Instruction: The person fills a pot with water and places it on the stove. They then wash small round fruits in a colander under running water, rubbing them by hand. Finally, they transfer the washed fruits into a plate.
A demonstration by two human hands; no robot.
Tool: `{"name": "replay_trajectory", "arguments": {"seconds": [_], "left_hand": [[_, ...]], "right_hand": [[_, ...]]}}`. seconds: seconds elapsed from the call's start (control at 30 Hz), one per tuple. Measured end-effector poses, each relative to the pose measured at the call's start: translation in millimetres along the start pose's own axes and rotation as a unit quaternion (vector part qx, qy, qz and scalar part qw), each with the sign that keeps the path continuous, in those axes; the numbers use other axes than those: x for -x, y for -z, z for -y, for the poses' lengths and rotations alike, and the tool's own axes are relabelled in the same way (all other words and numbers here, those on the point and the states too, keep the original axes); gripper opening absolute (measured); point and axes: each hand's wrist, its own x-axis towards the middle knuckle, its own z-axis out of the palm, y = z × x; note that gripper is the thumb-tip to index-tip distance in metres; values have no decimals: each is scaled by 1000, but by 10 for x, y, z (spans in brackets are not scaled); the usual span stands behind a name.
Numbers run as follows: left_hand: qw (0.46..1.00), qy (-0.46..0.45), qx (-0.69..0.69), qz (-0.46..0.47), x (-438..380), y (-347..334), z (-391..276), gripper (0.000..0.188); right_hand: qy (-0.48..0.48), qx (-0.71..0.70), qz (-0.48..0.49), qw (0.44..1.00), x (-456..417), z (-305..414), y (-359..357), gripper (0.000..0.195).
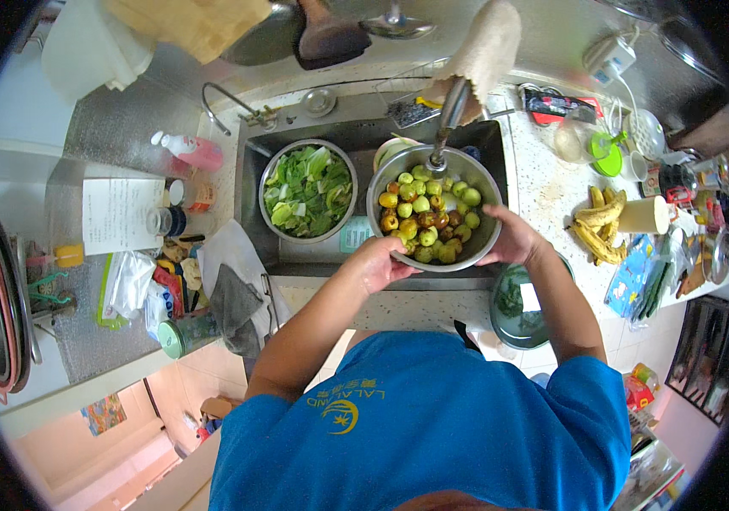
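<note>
Between my two hands is a metal bowl (382, 220) of green and brown-red jujube-like fruits (428, 220), held at its rim over the right part of the sink. My left hand (380, 263) grips the near left rim, while my right hand (510, 236) grips the right side. The faucet spout (441, 150) hangs over the far part of this bowl; whether water runs is hard to tell. Left of it in the sink (313, 259) stands another metal bowl (355, 191) full of cut leafy greens (310, 191). Partly hidden behind the fruit bowl is a pale round dish (391, 148).
Bananas (600, 223), a green lid (607, 155) and packages lie on the right counter (536, 185). A dark green bowl (510, 332) sits at the near edge, under my right forearm. On the left are a pink bottle (195, 151), jars, bags and a grey cloth (233, 306). A small tap (216, 115) rises behind the sink.
</note>
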Motion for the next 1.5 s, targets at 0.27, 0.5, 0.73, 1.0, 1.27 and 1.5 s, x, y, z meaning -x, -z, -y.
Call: {"name": "replay_trajectory", "arguments": {"seconds": [0.27, 0.5, 0.73, 1.0, 1.27, 1.5], "left_hand": [[962, -4, -271, -46, -139, 107, -487, 40], [644, -256, -690, -207, -145, -274, -621, 92], [389, -379, -829, -134, -182, -436, -494, 90], [421, -375, -824, -48, -410, -533, -427, 74], [605, -329, -724, 41, -927, -607, -490, 81], [686, -276, -664, 108, -1044, -629, -368, 75]], "right_hand": [[84, -139, -88, 983, 167, -412, -571, 41], [142, -193, -142, 960, 237, -644, -850, 44], [165, -178, -150, 958, 395, -692, -965, 41], [163, -226, -162, 947, 239, -674, -1021, 40], [186, -204, -152, 949, 184, -724, -979, 46], [210, -200, -182, 940, 169, -711, -972, 57]]}}
